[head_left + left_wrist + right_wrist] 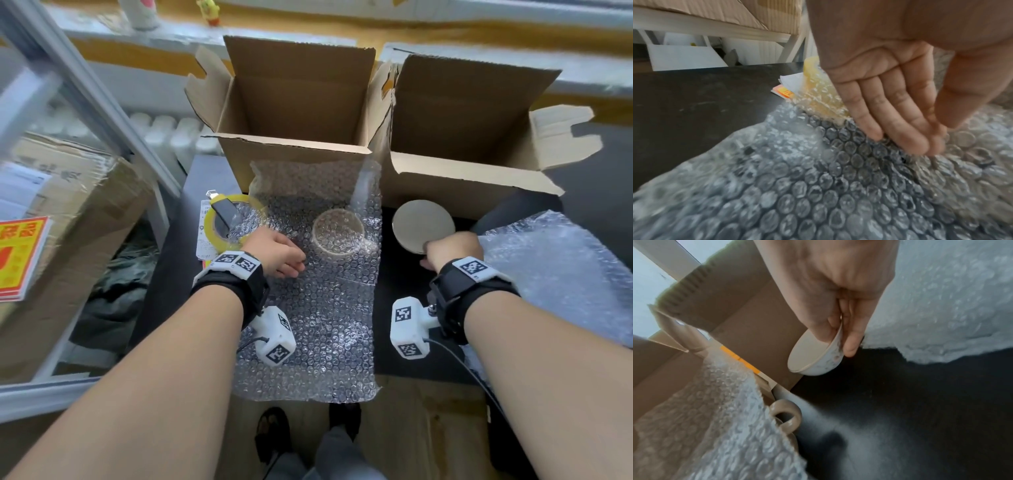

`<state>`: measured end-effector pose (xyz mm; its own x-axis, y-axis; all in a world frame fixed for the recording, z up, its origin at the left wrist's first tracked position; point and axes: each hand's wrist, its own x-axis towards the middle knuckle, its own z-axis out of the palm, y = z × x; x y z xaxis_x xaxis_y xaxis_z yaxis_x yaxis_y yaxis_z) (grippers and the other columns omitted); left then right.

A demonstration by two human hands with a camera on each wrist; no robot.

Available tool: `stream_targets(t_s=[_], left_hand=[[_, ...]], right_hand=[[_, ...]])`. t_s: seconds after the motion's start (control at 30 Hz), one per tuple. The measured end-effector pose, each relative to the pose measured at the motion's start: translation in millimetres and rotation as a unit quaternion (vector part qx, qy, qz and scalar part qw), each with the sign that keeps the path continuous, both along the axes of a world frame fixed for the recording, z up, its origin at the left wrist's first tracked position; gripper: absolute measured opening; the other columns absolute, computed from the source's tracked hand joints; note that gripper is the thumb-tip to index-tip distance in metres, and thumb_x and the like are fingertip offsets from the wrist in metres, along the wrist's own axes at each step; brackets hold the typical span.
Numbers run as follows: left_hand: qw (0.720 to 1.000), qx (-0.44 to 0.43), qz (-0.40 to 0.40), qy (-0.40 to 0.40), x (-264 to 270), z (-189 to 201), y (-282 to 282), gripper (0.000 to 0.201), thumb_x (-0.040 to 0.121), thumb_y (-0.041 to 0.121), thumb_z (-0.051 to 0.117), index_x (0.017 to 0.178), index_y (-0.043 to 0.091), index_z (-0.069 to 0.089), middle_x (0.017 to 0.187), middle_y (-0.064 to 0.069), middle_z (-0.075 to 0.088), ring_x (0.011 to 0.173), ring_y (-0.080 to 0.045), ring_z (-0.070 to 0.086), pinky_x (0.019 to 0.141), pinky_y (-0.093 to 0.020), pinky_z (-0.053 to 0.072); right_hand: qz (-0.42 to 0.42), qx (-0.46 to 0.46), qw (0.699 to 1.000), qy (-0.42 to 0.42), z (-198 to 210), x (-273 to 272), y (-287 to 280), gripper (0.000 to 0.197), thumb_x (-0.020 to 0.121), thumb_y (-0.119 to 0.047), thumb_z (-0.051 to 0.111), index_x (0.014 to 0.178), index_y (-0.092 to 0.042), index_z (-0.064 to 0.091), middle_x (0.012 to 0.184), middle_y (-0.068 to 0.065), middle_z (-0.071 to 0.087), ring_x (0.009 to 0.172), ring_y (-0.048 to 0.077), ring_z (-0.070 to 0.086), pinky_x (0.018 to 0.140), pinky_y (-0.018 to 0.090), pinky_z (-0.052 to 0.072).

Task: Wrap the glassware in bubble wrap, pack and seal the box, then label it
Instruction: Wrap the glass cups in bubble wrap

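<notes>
A clear glass mug (337, 236) stands upright on a bubble wrap sheet (322, 325) spread over the dark table. My left hand (277, 255) lies on that sheet just left of the mug; in the left wrist view its straight fingers (900, 123) touch the bubble wrap (797, 186) and hold nothing. To the right, my right hand (452, 250) pinches the rim of a white bowl (423, 226), tilted on its side over the table. The right wrist view shows the thumb and fingers (853, 340) clamped on the bowl (813, 360), and the mug's handle (786, 415) at the sheet's edge.
Two open cardboard boxes (294, 154) (445, 178) stand side by side behind the sheet. A yellow tape roll (219, 222) with papers under it lies at the left. A second bubble wrap sheet (555, 267) lies at the right. A large taped carton (68, 222) sits left of the table (404, 342).
</notes>
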<state>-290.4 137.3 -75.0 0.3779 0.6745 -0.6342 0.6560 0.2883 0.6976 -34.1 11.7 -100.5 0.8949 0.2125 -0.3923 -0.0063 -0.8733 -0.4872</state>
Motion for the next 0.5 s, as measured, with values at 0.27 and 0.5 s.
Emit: stream_targets(t_s=[0.27, 0.5], left_hand=[[0.997, 0.039, -0.05, 0.031, -20.7, 20.5, -13.0, 0.012, 0.085, 0.003, 0.066, 0.086, 0.008, 0.076, 0.088, -0.01, 0.074, 0.076, -0.016, 0.068, 0.058, -0.02, 0.053], [0.988, 0.089, -0.105, 0.063, -38.1, 40.8, -21.0, 0.02, 0.086, 0.0, 0.063, 0.098, 0.008, 0.076, 0.106, -0.014, 0.071, 0.074, -0.012, 0.061, 0.066, -0.024, 0.049]], right_hand=[[0.058, 0.023, 0.996, -0.059, 50.0, -17.7, -21.8, 0.019, 0.075, -0.018, 0.056, 0.082, -0.01, 0.072, 0.079, 0.012, 0.071, 0.075, 0.033, 0.068, 0.068, 0.032, 0.055], [0.115, 0.093, 0.988, -0.045, 78.8, -66.9, -43.1, 0.017, 0.076, -0.007, 0.057, 0.069, -0.009, 0.072, 0.056, 0.006, 0.066, 0.052, 0.026, 0.066, 0.063, 0.038, 0.06]])
